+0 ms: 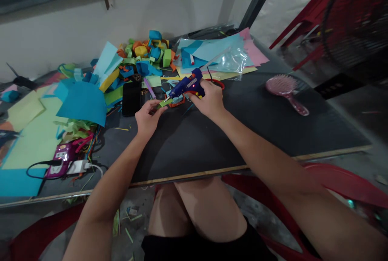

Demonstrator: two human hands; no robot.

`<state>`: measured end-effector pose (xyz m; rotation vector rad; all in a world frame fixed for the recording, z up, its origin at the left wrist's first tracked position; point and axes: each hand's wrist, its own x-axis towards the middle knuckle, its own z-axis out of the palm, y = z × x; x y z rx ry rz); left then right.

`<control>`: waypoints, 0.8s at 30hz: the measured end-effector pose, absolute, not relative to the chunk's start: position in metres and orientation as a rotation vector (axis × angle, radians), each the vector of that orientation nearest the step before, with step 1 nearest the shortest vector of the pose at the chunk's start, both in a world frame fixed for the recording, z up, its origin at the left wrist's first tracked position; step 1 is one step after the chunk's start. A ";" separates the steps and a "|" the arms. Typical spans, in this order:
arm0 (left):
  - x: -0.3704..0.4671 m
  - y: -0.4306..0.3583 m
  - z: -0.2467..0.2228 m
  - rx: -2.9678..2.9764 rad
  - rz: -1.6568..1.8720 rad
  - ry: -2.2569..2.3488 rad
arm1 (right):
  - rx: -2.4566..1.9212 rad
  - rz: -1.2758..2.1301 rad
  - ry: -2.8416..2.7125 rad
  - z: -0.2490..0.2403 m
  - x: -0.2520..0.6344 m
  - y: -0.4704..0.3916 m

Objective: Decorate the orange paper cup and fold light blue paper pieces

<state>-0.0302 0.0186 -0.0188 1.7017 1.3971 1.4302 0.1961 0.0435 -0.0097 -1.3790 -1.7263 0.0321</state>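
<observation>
My right hand (pixel 210 97) is wrapped round a blue hot glue gun (pixel 186 85) with a small red light on its side. Its nozzle points down and left, at a small green paper piece (pixel 165 102). That piece is pinched between the fingers of my left hand (pixel 148 117), held above the dark table. Whether the nozzle touches the paper I cannot tell. Just behind my left hand lie a purple pen-like stick (pixel 149 88) and a black phone (pixel 131 98). Part of an orange-handled tool (pixel 177 102) shows below the glue gun.
Folded paper pieces (pixel 151 53) in several colours are heaped against the wall. Paper sheets in a clear plastic bag (pixel 230 61) lie at the back right, a pink hairbrush (pixel 283 87) on the right. A purple power strip (pixel 62 158) with cables sits front left.
</observation>
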 end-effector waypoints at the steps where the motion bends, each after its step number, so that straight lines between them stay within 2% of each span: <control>1: -0.030 0.019 -0.019 1.699 1.425 1.398 | -1.381 0.040 -1.734 -0.010 0.196 0.043; 24: -0.031 0.020 -0.017 1.623 1.476 1.393 | -1.414 0.044 -1.775 -0.012 0.202 0.048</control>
